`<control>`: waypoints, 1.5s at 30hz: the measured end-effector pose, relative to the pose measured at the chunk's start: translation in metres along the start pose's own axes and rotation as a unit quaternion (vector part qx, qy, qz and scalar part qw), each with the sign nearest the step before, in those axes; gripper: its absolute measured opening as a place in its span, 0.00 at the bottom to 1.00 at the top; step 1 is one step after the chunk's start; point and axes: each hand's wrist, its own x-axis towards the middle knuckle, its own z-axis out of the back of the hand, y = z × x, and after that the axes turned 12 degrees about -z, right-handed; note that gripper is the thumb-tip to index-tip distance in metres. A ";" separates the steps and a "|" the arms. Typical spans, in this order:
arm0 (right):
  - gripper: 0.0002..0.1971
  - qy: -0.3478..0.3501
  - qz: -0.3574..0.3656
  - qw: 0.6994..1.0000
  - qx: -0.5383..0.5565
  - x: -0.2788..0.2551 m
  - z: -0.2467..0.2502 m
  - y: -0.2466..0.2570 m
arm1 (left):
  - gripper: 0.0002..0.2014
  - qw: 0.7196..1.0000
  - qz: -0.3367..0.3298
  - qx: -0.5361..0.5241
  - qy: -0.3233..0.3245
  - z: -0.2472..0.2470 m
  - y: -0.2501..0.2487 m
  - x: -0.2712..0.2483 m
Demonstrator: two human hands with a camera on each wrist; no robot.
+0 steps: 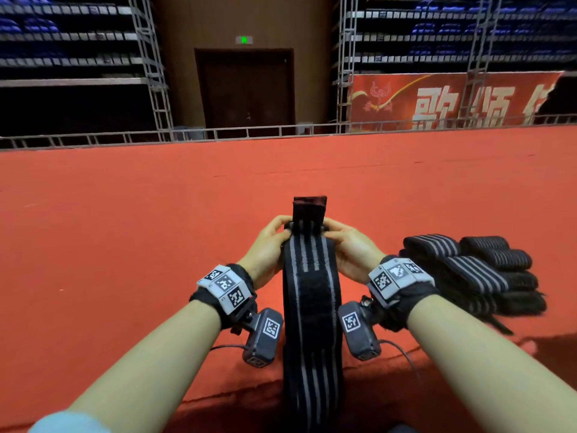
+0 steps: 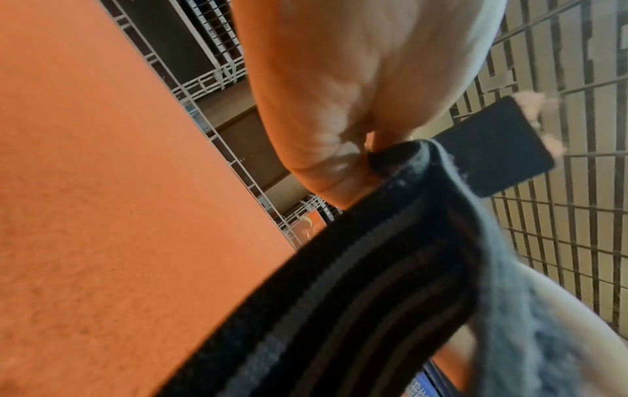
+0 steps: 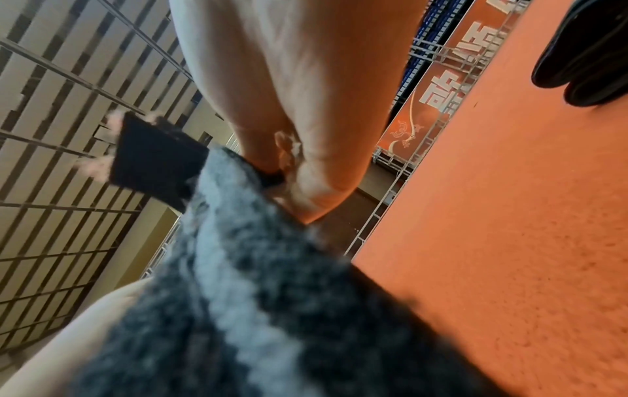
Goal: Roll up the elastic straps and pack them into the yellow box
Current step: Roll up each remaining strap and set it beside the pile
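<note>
A long black elastic strap (image 1: 310, 307) with grey stripes runs from the table's near edge up to my hands. My left hand (image 1: 270, 242) pinches its far end from the left and my right hand (image 1: 346, 242) pinches it from the right. A short black tab (image 1: 309, 209) of the strap stands up between my fingers. The left wrist view shows my left hand (image 2: 336, 112) gripping the folded strap (image 2: 357, 290) at its fold. My right hand (image 3: 299, 112) holds the strap (image 3: 238, 282) the same way in the right wrist view. No yellow box is in view.
A heap of black striped straps (image 1: 474, 273) lies on the red table (image 1: 125, 229) just right of my right wrist, seen also as straps (image 3: 591, 48). A metal truss rail (image 1: 218, 132) runs along the table's far edge.
</note>
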 end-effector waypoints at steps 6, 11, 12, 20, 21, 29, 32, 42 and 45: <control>0.16 -0.041 -0.006 0.998 0.043 0.008 0.005 -0.002 | 0.15 0.999 -0.029 -0.007 -0.014 -0.004 0.007 0.001; 0.15 -0.079 0.007 0.994 0.078 0.015 0.005 -0.009 | 0.20 0.992 -0.105 0.056 -0.039 -0.007 0.010 0.004; 0.14 -0.080 0.006 0.993 0.090 0.014 0.005 -0.010 | 0.21 0.989 -0.124 0.070 -0.042 -0.007 0.009 0.005; 0.27 -0.024 -0.091 0.992 -0.080 -0.001 0.009 -0.012 | 0.22 0.976 -0.177 0.119 -0.047 0.000 0.008 0.009; 0.22 -0.033 -0.082 0.992 -0.088 0.000 0.008 -0.013 | 0.22 0.977 -0.172 0.119 -0.048 0.000 0.008 0.009; 0.15 -0.057 0.029 0.996 -0.055 0.000 -0.002 -0.012 | 0.17 0.992 -0.038 -0.110 -0.040 0.000 0.006 0.006; 0.15 -0.127 0.085 0.987 -0.050 0.010 -0.002 -0.014 | 0.26 0.998 0.018 -0.004 0.064 -0.001 0.022 -0.004; 0.13 -0.159 -0.004 0.978 -0.138 0.023 0.018 -0.076 | 0.14 0.998 0.014 0.064 -0.002 0.007 0.086 -0.016; 0.07 -0.155 -0.038 0.976 -0.150 0.021 0.024 -0.099 | 0.14 0.995 0.031 0.097 -0.001 0.014 0.107 -0.018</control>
